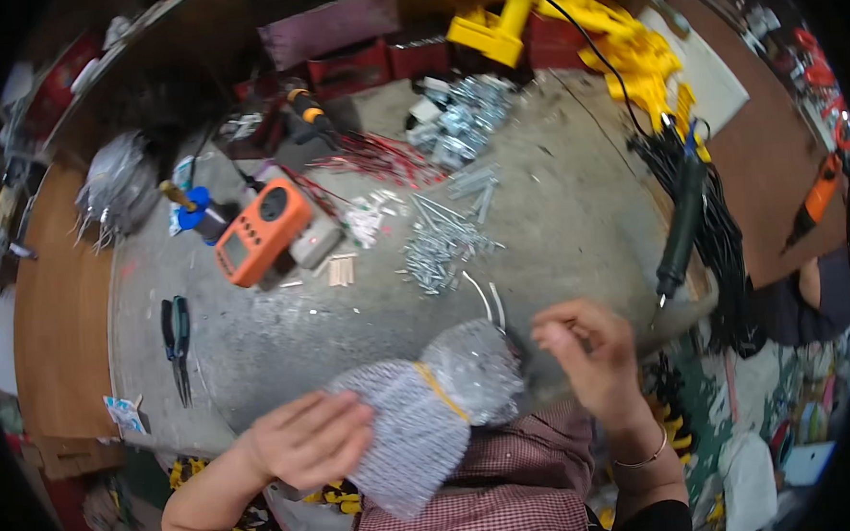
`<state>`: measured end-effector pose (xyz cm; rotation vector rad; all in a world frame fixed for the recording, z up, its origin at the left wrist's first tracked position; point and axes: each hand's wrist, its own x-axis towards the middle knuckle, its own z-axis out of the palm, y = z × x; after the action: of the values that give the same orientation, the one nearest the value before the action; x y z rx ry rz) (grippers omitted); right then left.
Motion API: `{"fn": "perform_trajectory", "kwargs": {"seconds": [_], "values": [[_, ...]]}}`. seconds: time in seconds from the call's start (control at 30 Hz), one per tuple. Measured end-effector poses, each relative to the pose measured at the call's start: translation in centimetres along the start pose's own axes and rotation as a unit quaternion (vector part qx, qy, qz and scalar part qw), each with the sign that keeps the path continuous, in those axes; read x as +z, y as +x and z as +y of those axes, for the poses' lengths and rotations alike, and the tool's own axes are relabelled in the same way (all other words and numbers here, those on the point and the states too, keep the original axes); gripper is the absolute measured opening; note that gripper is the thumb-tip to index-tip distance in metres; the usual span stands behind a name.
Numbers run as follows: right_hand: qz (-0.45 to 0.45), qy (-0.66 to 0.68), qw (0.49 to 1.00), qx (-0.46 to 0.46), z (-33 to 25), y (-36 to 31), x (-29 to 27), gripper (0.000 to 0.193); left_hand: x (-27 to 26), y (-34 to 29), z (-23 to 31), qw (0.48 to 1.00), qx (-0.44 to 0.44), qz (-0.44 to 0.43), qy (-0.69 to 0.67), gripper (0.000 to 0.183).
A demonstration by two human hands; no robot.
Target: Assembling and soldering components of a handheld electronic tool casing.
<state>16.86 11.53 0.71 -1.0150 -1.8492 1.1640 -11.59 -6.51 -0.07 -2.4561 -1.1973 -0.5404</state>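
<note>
A soft bundle in grey-white padded wrap [405, 430] with a yellow band [441, 394] round it lies tilted at the bench's near edge, over my lap. Its upper right end is a rounded, shiny clear-plastic part [478, 368], with two white wires [489, 299] sticking out at the top. My left hand [314, 440] grips the bundle's left side, fingers laid over the wrap and thumb hidden. Just right of the plastic end, my right hand [588, 343] is raised, apart from the bundle. Its thumb and forefinger come together; anything between them is too small to make out.
Long-nose pliers [177, 346] lie at left. Screws [439, 250], red wires [381, 160] and metal parts [465, 114] are piled beyond the bundle. An orange meter [263, 233] stands near a solder spool [201, 215]. A dark green power screwdriver [684, 218] hangs at right, near black cables [722, 250].
</note>
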Motion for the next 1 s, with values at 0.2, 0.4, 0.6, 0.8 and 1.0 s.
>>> {"fn": "perform_trajectory", "kwargs": {"seconds": [0.2, 0.4, 0.6, 0.8, 1.0], "values": [[-0.076, -0.037, 0.993, -0.079, 2.1, -3.9, 2.6, 0.038, 0.8, -0.4, -0.7, 0.993, -0.066, -0.097, 0.017, 0.026], [-0.007, -0.011, 0.996, -0.092, 3.3, -7.7, 4.5, 0.036, -0.5, 4.8, 1.5, 0.970, -0.191, -0.100, -0.110, 0.045], [-0.244, -0.053, 0.926, -0.283, 3.1, -8.1, 6.0, 0.027, 4.9, 11.7, 4.8, 0.936, -0.281, -0.034, -0.207, 0.074], [-0.193, -0.064, 0.938, -0.279, 3.1, -5.8, 1.5, 0.040, 5.3, 9.4, 3.2, 0.911, -0.351, -0.143, -0.164, 0.078], [-0.233, -0.257, 0.895, -0.279, 2.4, 1.4, 1.0, 0.061, 5.2, 9.8, 4.8, 0.934, -0.339, -0.089, -0.071, 0.089]]}}
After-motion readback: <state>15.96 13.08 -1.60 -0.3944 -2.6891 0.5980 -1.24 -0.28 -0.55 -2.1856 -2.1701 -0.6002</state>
